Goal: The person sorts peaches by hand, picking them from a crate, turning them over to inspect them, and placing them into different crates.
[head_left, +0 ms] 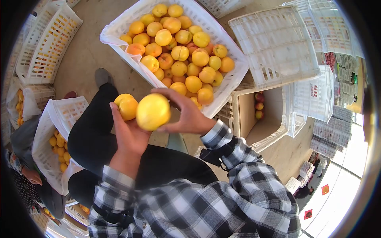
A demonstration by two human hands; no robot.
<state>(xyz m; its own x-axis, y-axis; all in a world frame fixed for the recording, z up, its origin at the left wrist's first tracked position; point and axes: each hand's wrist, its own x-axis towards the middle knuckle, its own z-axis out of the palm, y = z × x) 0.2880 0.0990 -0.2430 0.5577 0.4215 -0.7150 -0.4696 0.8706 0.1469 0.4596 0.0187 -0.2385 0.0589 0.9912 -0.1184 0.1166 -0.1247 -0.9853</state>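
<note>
My left hand (131,139), palm up, cradles a yellow peach (127,108) by its fingers. My right hand (189,113) grips another yellow peach (152,112), slightly blurred, just above the left palm. Side by side, the two fruits seem close to touching. Beyond my hands stands a white crate (234,85) lined with white sheeting, heaped with loose yellow peaches (179,53). The fingertips of both hands are partly hidden behind the fruit.
Right of the peach crate, a cardboard-lined crate (270,113) holds a few red-and-yellow fruits (259,106), with an overturned white crate (274,45) beside it. At left are a lined peach crate (43,131), a tall crate (49,43) and another person's hand (31,175).
</note>
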